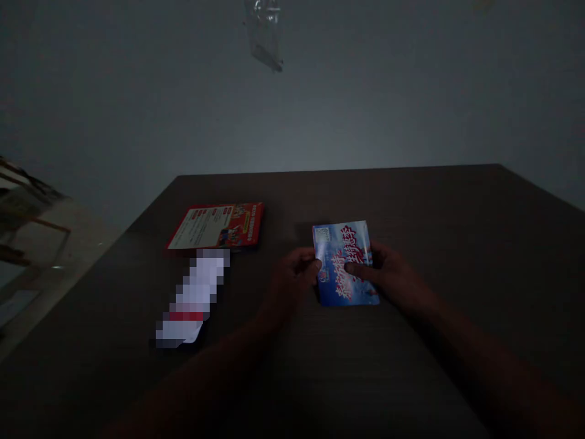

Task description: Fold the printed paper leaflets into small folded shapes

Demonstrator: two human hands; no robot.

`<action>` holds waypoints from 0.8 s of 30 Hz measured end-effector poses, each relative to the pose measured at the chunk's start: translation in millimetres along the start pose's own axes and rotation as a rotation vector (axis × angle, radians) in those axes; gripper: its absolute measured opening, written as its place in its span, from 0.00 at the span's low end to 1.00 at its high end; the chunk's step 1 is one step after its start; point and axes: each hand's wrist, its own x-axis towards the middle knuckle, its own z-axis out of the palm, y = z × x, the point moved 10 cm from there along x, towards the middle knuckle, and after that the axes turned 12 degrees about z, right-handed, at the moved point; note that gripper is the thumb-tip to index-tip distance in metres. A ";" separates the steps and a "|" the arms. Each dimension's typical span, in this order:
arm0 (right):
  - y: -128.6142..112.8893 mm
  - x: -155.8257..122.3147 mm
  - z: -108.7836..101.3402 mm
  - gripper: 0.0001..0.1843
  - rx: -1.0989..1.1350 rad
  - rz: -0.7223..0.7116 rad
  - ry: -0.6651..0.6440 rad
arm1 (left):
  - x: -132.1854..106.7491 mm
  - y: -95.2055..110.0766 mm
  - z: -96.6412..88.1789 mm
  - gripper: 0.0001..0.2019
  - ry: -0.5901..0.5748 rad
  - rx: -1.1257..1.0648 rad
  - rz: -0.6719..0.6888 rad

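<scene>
A blue printed leaflet (pixel 336 289) with red and white characters and a QR code is held above the dark table, between both hands. My left hand (pixel 298 271) pinches its left edge, the thumb near the edge and the fingers partly behind. On the opposite side, my right hand (pixel 390 271) grips the leaflet with the thumb across its front and the other fingers mostly hidden behind. Whether it is one sheet or several I cannot tell.
On the left of the table (pixel 301 189) lies a stack of red and white printed leaflets (pixel 214 225). Nearer to me is a pixelated whitish item (pixel 196 296) with a red band. A clear plastic bag (pixel 265 36) hangs on the wall behind. Blurred furniture (pixel 36 219) stands at far left.
</scene>
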 end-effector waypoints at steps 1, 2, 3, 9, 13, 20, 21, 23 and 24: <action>0.2 0.3 -0.3 0.19 -0.001 -0.001 0.002 | 0.0 0.4 -0.2 0.11 0.001 0.003 0.002; 0.5 0.4 -0.4 0.19 -0.006 -0.002 0.002 | 0.0 0.5 -0.2 0.11 -0.002 0.004 0.004; 0.7 0.4 -0.7 0.20 -0.010 -0.003 0.003 | 0.1 0.2 0.3 0.11 -0.008 0.002 0.005; -0.6 -1.4 0.8 0.21 -0.017 -0.008 -0.012 | -0.2 -4.3 -1.1 0.12 -0.006 0.010 -0.005; 0.0 -1.0 0.2 0.21 0.017 0.005 -0.007 | 0.0 -1.9 0.7 0.11 -0.025 0.007 0.015; 2.3 -0.9 0.9 0.21 0.011 0.016 -0.011 | 0.1 -1.4 0.2 0.11 -0.020 0.010 0.012; 2.1 -1.1 0.7 0.21 0.010 0.017 -0.006 | 0.0 -1.8 0.0 0.11 -0.016 0.006 0.009; 1.8 -1.4 0.0 0.21 0.015 0.020 0.004 | -0.1 -2.0 0.3 0.11 -0.014 -0.003 0.007; 1.8 -1.4 -0.2 0.21 0.015 0.023 0.007 | -0.1 -2.0 0.4 0.11 -0.014 -0.008 0.006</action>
